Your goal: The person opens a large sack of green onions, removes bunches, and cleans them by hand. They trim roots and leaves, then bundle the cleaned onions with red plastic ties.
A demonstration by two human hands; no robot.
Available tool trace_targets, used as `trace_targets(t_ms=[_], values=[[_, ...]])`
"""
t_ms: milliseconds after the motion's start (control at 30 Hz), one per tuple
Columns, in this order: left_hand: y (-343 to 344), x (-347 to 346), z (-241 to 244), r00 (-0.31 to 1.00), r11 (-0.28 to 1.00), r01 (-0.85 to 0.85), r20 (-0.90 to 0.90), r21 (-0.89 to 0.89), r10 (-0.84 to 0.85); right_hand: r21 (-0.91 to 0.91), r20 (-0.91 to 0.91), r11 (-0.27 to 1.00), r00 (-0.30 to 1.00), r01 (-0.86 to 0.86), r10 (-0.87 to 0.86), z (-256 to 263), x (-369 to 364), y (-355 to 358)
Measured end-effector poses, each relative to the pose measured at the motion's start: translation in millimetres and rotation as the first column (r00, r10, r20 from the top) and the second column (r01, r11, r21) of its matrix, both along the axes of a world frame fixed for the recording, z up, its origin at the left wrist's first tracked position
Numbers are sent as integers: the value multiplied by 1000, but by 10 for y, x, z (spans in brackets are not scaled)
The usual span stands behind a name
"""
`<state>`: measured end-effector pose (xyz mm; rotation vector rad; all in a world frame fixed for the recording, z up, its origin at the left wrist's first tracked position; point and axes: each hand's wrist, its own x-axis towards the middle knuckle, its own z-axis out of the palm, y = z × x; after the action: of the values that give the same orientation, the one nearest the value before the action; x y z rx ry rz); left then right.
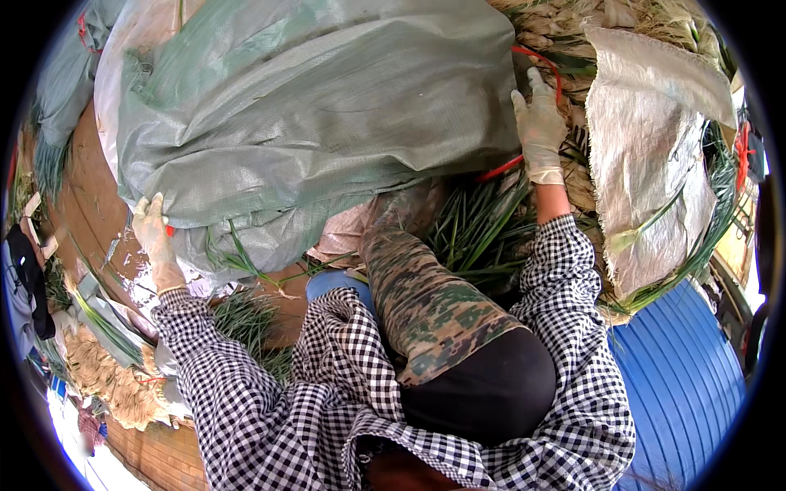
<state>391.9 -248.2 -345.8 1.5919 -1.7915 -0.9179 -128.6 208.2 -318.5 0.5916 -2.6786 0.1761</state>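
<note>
A large grey-green woven plastic sheet (319, 116) is spread out before me. My left hand (155, 236), in a thin pale glove, lies at the sheet's near left corner with its fingertips on the edge; whether they pinch it cannot be told. At the right edge of the sheet is my right hand (540, 129), gloved too, with thumb and fingers apart and no clear grip on anything. A red strap (543, 61) runs beside its fingers, and a red piece (500, 169) shows below the sheet. Long green leaves (479, 227) stick out under the sheet near my knee.
To the right, a whitish woven sack (651, 159) covers bundled green onions (571, 27) with pale roots. A blue ribbed plastic surface (681, 356) is at the lower right. More root bundles (116, 374) lie at the lower left, near a partly visible person (24, 282). Brown floor (86, 184) shows on the left.
</note>
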Motion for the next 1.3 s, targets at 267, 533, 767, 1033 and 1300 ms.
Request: trace_targets(t_ms=[267,533,767,1033,1300], values=[[583,531,272,973,984,-179,-147,0,177,-14,311,1000,950,-9,13,-45,16,-92],[938,1113,257,991,971,-131,4,200,132,-238,100,955,973,-178,206,-174,-246,-84],[1167,1681,-208,900,898,-150,-319,414,297,-46,-126,845,843,-532,523,413,226,-853],[1249,1700,-302,994,968,-110,20,224,108,38,30,990,990,-139,138,1123,-162,-1523],[1335,1514,-464,974,953,-220,99,210,203,-360,-83,734,803,-576,590,797,923,-1187]])
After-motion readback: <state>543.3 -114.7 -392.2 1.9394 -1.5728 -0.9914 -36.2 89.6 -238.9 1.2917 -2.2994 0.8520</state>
